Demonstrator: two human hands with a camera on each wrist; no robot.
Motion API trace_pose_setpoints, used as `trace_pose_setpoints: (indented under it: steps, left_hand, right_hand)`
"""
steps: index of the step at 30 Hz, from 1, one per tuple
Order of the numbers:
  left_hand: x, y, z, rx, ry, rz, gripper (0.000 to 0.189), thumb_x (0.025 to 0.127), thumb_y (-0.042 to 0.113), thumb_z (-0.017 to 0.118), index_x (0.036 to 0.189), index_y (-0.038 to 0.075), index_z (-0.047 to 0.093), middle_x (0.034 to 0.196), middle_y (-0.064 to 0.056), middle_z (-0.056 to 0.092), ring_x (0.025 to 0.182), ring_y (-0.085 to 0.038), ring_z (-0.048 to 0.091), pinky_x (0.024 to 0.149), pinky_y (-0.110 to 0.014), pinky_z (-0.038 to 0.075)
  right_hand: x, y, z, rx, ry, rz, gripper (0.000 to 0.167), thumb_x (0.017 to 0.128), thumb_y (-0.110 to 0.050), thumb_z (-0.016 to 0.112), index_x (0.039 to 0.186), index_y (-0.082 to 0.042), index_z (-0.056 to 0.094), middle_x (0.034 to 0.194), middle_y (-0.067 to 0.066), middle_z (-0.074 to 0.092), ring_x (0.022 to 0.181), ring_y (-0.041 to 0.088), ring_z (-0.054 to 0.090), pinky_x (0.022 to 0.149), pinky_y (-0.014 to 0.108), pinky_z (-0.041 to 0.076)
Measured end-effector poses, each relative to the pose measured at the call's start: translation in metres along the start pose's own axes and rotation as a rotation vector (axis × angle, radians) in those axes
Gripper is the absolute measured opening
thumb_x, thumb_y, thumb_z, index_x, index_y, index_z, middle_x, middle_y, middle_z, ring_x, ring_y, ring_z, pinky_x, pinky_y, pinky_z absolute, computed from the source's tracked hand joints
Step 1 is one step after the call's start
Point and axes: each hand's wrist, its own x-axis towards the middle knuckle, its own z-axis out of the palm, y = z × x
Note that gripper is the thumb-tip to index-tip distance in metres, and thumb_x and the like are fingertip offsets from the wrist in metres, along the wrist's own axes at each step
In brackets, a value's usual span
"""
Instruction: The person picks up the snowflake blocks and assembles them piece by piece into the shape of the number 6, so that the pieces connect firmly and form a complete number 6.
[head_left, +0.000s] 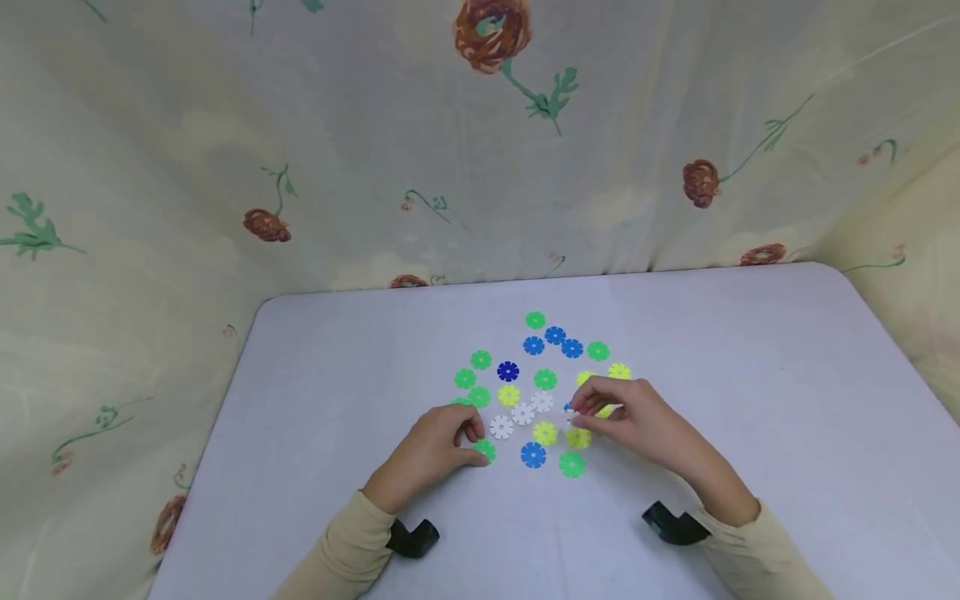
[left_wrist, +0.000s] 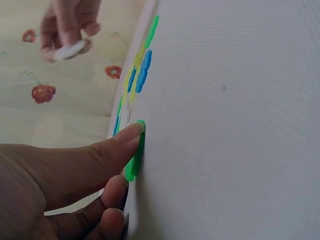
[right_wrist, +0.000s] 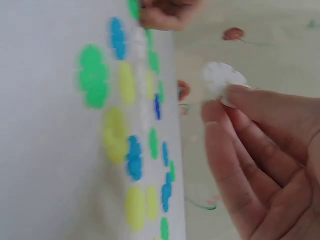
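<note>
My right hand pinches a white notched plastic disc between thumb and fingers, raised above the right side of the spread of discs. In the left wrist view that hand and its white disc appear at the upper left. My left hand is low at the left edge of the spread, thumb and fingertips at the edges of a green notched disc on the table. Between the hands lie several white discs, a yellow disc and a blue disc. My right hand partly hides a blue disc and yellow ones.
Farther back lie green discs, blue discs and a dark blue disc, all flat on the white table. A floral curtain hangs behind the table. Black devices sit at both wrists.
</note>
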Motion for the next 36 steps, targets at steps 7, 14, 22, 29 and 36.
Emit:
trace_pose_setpoints:
  steps: [7,14,22,29,36]
  left_hand:
    - [-0.004,-0.001,0.003,0.01,0.009,-0.003,0.024,0.08,0.018,0.09,0.09,0.017,0.069,0.086,0.005,0.062,0.076,-0.011,0.051,0.066,-0.022,0.044]
    - [-0.006,0.002,0.003,0.015,0.019,0.004,0.023,0.082,0.014,0.088,0.094,0.015,0.069,0.087,0.005,0.063,0.078,-0.011,0.053,0.067,-0.021,0.047]
    - [-0.005,0.008,0.004,0.046,0.023,0.006,0.021,0.083,0.011,0.086,0.094,0.014,0.068,0.092,0.004,0.062,0.086,-0.013,0.055,0.076,-0.025,0.051]
    - [0.0,0.006,0.0,-0.029,0.001,0.008,0.017,0.087,0.012,0.083,0.098,0.015,0.07,0.086,0.006,0.066,0.079,-0.01,0.058,0.07,-0.022,0.053]
    - [0.0,0.0,-0.024,-0.299,0.068,-0.009,0.031,0.087,0.012,0.083,0.114,0.009,0.067,0.087,-0.001,0.076,0.077,-0.014,0.073,0.075,-0.03,0.061]
  right_hand:
    - [0.021,-0.013,0.0,0.065,0.091,-0.012,0.014,0.093,-0.019,0.079,0.104,-0.015,0.073,0.1,-0.002,0.076,0.093,0.013,0.072,0.076,0.022,0.062]
    - [0.032,-0.017,0.004,0.09,0.083,-0.059,0.014,0.093,-0.017,0.079,0.105,-0.013,0.073,0.1,0.0,0.077,0.092,0.012,0.072,0.075,0.023,0.063]
    - [0.029,-0.015,0.0,0.075,0.113,-0.023,0.015,0.093,-0.016,0.079,0.106,-0.014,0.073,0.102,0.001,0.077,0.092,0.014,0.072,0.076,0.022,0.062]
    - [0.029,-0.012,0.001,0.082,0.111,0.005,0.015,0.093,-0.016,0.078,0.106,-0.013,0.072,0.102,0.002,0.076,0.093,0.016,0.072,0.076,0.022,0.062]
    - [0.027,-0.011,0.005,0.074,0.15,-0.017,0.016,0.093,-0.02,0.078,0.108,-0.015,0.073,0.104,0.001,0.077,0.096,0.017,0.072,0.076,0.022,0.062]
